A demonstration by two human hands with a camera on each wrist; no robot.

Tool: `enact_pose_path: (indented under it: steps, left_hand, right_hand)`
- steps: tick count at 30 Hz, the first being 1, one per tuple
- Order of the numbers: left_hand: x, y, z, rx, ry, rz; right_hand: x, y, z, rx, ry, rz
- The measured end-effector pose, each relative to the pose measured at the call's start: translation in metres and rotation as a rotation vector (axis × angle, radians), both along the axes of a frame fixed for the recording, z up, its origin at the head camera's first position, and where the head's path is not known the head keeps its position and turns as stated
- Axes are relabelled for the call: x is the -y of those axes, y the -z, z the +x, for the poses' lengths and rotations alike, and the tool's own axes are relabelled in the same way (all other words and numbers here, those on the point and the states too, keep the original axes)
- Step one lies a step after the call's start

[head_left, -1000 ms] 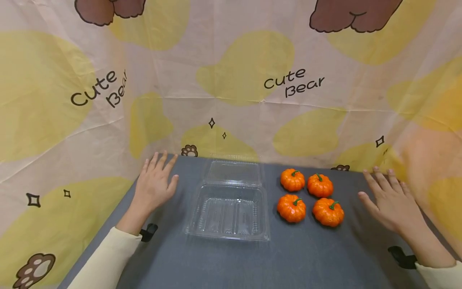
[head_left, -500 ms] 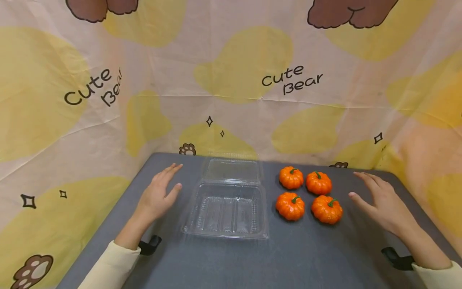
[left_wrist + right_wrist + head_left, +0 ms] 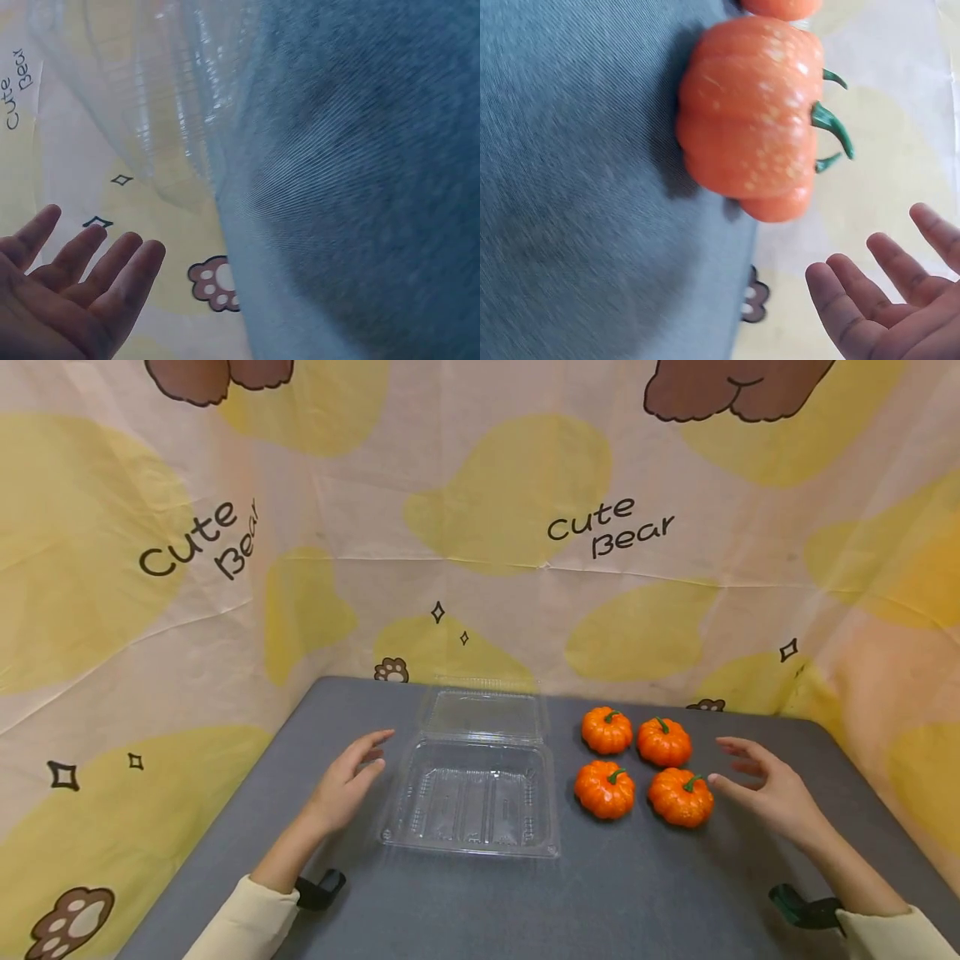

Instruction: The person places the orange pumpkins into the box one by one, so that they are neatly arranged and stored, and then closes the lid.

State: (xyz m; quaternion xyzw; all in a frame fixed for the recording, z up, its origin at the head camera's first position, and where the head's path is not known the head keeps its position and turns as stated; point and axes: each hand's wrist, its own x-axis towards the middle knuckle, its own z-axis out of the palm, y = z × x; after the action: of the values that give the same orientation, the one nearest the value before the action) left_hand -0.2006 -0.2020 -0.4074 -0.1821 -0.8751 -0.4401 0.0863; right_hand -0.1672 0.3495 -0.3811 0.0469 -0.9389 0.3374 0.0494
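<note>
A clear plastic clamshell box (image 3: 472, 852) lies with its lid (image 3: 483, 714) folded back on the grey table. My left hand (image 3: 343, 789) hovers just left of the box, fingers extended and holding nothing; in the left wrist view the hand (image 3: 82, 292) appears below the box's blurred wall (image 3: 150, 97). To the right of the box several small orange pumpkins with green stems are grouped. My right hand (image 3: 772, 793) is beside the front right pumpkin (image 3: 681, 799), its fingers loosely bent and apart from it. The right wrist view shows that pumpkin (image 3: 750, 112) close up, with other pumpkins partly hidden behind it.
Further pumpkins stand at the front left (image 3: 604, 791), back left (image 3: 607, 732) and back right (image 3: 664, 743) of the group. A patterned cloth (image 3: 480, 510) rises behind the table (image 3: 465, 918) and along its sides. Dark straps (image 3: 321, 890) sit at both wrists.
Both hands have lifted from the table's outer sides and moved inward, the left towards the box and the right towards the pumpkins. Box and pumpkins have stayed in place.
</note>
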Motion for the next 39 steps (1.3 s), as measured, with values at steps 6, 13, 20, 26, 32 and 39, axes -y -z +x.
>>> enact_pose_path:
  steps: [6, 13, 20, 26, 32, 39]
  left_hand:
    - [-0.002, 0.012, -0.002, 0.079, 0.012, 0.057]
    - [-0.005, 0.024, -0.006, 0.196, 0.006, 0.150]
    - [-0.009, 0.029, -0.008, 0.270, 0.007, 0.181]
    - [-0.013, 0.029, -0.008, 0.319, 0.033, 0.204]
    - [-0.014, 0.029, -0.008, 0.351, 0.058, 0.221]
    - [-0.016, 0.031, -0.009, 0.358, 0.069, 0.208]
  right_hand:
    - [0.004, 0.015, -0.002, 0.076, 0.004, -0.053]
    - [0.010, 0.028, -0.005, 0.114, -0.015, -0.069]
    - [0.013, 0.039, -0.008, 0.104, -0.011, -0.019]
    - [0.015, 0.046, -0.010, 0.099, -0.010, 0.002]
    - [0.016, 0.048, -0.011, 0.111, -0.013, 0.007]
    - [0.016, 0.050, -0.011, 0.110, -0.008, 0.010]
